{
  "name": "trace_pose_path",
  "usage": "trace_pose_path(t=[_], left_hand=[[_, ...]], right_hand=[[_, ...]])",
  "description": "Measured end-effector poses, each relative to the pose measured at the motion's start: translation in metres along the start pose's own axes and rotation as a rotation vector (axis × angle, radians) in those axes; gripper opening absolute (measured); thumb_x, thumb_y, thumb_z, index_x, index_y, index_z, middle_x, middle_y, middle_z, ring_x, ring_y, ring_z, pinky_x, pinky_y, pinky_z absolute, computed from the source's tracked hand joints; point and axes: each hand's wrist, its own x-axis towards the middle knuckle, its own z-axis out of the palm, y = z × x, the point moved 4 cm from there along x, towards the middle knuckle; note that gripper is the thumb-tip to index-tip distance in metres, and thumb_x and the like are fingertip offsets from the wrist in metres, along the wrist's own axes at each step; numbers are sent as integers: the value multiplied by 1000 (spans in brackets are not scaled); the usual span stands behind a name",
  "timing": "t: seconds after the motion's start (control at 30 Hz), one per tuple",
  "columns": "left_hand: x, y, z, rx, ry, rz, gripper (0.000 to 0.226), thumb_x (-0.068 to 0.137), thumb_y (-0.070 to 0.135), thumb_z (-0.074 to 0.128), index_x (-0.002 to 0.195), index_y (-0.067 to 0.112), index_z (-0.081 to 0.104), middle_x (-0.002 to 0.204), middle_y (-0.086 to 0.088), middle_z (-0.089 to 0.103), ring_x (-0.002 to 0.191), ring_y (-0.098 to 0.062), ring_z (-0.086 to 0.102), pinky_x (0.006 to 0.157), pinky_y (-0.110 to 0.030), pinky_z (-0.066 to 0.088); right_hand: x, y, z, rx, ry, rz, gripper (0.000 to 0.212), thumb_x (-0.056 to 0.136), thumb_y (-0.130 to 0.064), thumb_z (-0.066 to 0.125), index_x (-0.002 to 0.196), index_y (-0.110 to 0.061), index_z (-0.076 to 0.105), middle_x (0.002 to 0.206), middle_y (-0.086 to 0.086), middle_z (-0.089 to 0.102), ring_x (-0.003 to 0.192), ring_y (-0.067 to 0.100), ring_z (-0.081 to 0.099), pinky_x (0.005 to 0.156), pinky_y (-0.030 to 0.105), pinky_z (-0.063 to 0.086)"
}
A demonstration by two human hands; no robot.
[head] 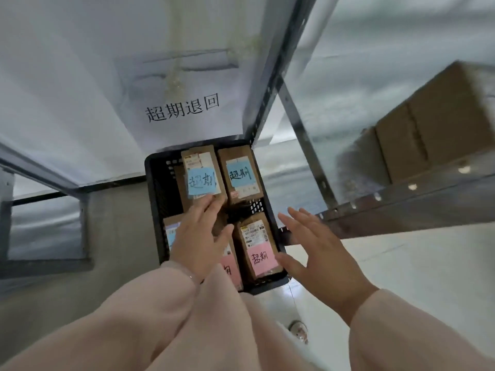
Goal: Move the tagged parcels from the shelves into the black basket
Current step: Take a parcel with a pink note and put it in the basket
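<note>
The black basket [158, 199] stands on the floor below a white sheet with printed characters. Several brown parcels lie in it. One at the back left carries a blue tag [201, 183], one at the back right a blue tag [240, 174], and a front right parcel a pink tag [261, 258]. Another parcel with a pink tag [231, 266] lies partly under my left hand. My left hand [199, 242] hovers over the basket, fingers straight, fingertips at the back left parcel. My right hand [316, 245] is spread just right of the basket rim, holding nothing.
A metal shelf frame [302, 124] rises right of the basket. A large brown carton [428, 124] sits on the right shelf. A low grey frame [45, 231] stands at left. White floor lies at right front.
</note>
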Motion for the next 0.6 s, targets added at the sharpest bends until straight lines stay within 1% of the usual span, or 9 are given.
trace_pose_path(t=[0.07, 0.17, 0.23, 0.27, 0.3, 0.4, 0.5, 0.6], left_hand=[[-14, 54, -9, 90, 39, 192, 56, 96, 41, 52, 148, 33, 34, 157, 8, 28, 145, -13, 21, 116, -32, 15], [-42, 122, -6, 170, 110, 442, 52, 92, 44, 47, 141, 27, 47, 148, 2, 45, 136, -17, 38, 112, -33, 24], [-61, 162, 8, 180, 132, 550, 49, 91, 44, 49, 136, 25, 53, 142, 1, 51, 131, -19, 45, 111, -33, 29], [-71, 181, 19, 187, 137, 597, 48, 91, 42, 50, 135, 25, 55, 140, 0, 53, 129, -19, 47, 110, -34, 32], [-81, 198, 31, 194, 145, 642, 47, 90, 42, 52, 134, 25, 56, 139, 0, 55, 128, -19, 49, 108, -35, 35], [-107, 260, 72, 198, 156, 760, 48, 90, 40, 56, 136, 25, 55, 139, 2, 55, 126, -19, 52, 105, -39, 42], [-126, 337, 107, 197, 205, 902, 51, 88, 40, 62, 136, 25, 56, 138, 3, 56, 125, -18, 53, 101, -37, 44], [-134, 420, 136, 187, 229, 989, 53, 86, 42, 60, 137, 25, 55, 138, 1, 56, 124, -19, 54, 96, -38, 47]], right_hand=[[-23, 9, -20, -2, 65, -12, 64, 86, -56, 50, 144, -42, 29, 154, -17, 27, 143, 5, 19, 114, 40, 30], [-68, 27, -47, -24, 130, -40, 61, 86, -55, 52, 142, -41, 34, 150, -19, 33, 137, 3, 31, 110, 34, 36], [-102, 45, -65, -66, 176, -57, 59, 85, -56, 50, 141, -42, 36, 147, -20, 37, 132, 2, 36, 107, 25, 36], [-120, 58, -73, -74, 199, -50, 59, 85, -58, 49, 140, -43, 36, 146, -20, 39, 131, 3, 38, 105, 23, 36], [-137, 73, -82, -74, 227, -32, 59, 85, -59, 48, 140, -42, 37, 146, -18, 40, 130, 4, 40, 104, 24, 37], [-191, 125, -115, -80, 353, 48, 64, 84, -62, 45, 143, -40, 33, 148, -14, 39, 133, 8, 40, 106, 31, 40], [-243, 177, -150, -111, 459, 136, 70, 83, -66, 44, 145, -39, 26, 151, -10, 34, 138, 11, 34, 110, 34, 34], [-292, 225, -187, -159, 539, 233, 74, 82, -68, 42, 147, -39, 21, 154, -8, 30, 142, 15, 27, 115, 36, 26]])
